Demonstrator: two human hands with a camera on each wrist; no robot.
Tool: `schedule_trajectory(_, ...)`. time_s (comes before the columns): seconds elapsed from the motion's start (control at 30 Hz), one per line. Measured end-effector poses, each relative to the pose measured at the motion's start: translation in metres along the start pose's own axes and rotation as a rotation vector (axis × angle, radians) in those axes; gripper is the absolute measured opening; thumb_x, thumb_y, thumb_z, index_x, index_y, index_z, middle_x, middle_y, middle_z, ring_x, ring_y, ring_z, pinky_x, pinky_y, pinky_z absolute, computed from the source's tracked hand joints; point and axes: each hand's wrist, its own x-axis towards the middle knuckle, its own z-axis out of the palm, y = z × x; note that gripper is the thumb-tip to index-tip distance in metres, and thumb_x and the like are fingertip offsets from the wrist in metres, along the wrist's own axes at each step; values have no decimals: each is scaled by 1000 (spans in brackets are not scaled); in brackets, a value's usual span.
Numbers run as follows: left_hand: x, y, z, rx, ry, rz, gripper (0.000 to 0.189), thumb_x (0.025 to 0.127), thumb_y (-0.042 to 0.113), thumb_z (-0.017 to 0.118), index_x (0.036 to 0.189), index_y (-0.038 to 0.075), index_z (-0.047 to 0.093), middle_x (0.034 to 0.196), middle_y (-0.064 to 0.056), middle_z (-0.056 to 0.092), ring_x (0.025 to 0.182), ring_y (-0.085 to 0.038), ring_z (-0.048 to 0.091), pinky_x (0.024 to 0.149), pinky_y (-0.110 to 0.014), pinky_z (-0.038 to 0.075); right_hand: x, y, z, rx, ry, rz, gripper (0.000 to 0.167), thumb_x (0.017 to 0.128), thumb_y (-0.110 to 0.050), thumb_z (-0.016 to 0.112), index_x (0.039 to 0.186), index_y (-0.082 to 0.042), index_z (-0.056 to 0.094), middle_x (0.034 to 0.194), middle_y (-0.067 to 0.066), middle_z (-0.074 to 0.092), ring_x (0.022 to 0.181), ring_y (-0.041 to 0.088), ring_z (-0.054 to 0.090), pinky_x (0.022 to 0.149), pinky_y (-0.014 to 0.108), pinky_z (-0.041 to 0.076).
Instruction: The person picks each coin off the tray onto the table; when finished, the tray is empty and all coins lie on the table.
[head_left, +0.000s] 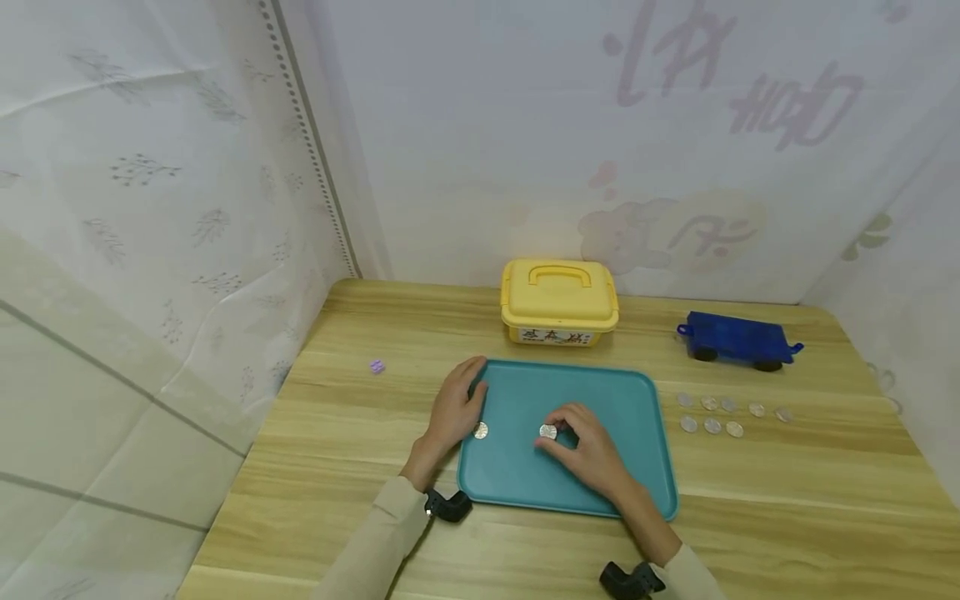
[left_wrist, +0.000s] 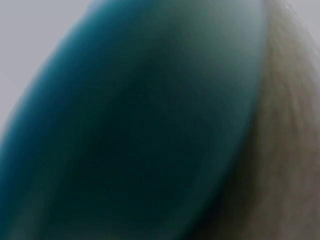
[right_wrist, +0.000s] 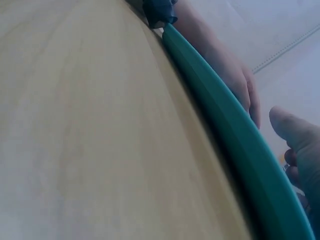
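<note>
A silver coin point(head_left: 548, 432) is pinched between the thumb and fingers of my right hand point(head_left: 588, 450), over the middle of the teal tray point(head_left: 517, 475). At the tray's left rim rests my left hand point(head_left: 453, 408), thumb apart from the fingers. Just beneath that thumb lies a second coin point(head_left: 481, 430) by the left rim. The right wrist view shows the tray's side point(right_wrist: 225, 120) along the tabletop, with part of the right hand point(right_wrist: 300, 135) at the edge; its coin is hidden there. Close and blurred, the tray point(left_wrist: 140, 125) fills most of the left wrist view.
Behind the tray stands a yellow lidded box point(head_left: 558, 300) with a handle. A blue toy wagon point(head_left: 738, 340) is at the back right, with several coins point(head_left: 712, 426) in two rows in front of it. A small purple piece point(head_left: 377, 366) lies on the wooden table point(head_left: 337, 433) at left.
</note>
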Motion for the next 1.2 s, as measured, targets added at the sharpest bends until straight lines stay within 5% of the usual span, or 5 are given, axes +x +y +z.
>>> schedule_trajectory(0.27, 0, 3, 2, 13, -1, 3, 46, 102, 12, 53, 145, 0, 49, 150, -15, 49, 142, -32, 43, 118, -49, 35, -8, 6, -19, -55, 53, -10, 31, 73, -16, 88, 97, -16, 69, 91, -7, 65, 86, 11, 56, 75, 27, 46)
schedule_trajectory(0.9, -3, -2, 2, 16, -6, -30, 46, 103, 15, 52, 147, 5, 49, 152, -12, 48, 144, -29, 41, 120, -47, 34, -36, 47, -95, -160, 203, 174, 31, 72, -3, 87, 96, -9, 69, 93, 3, 63, 91, 0, 48, 80, 16, 41)
schedule_trajectory(1.2, 0, -2, 1, 22, 14, 17, 45, 102, 13, 53, 145, 0, 50, 149, -16, 50, 142, -33, 43, 117, -51, 36, -59, 65, -133, -198, 284, 488, 28, 88, -20, 78, 108, -5, 67, 112, 8, 61, 95, -7, 46, 77, 5, 41)
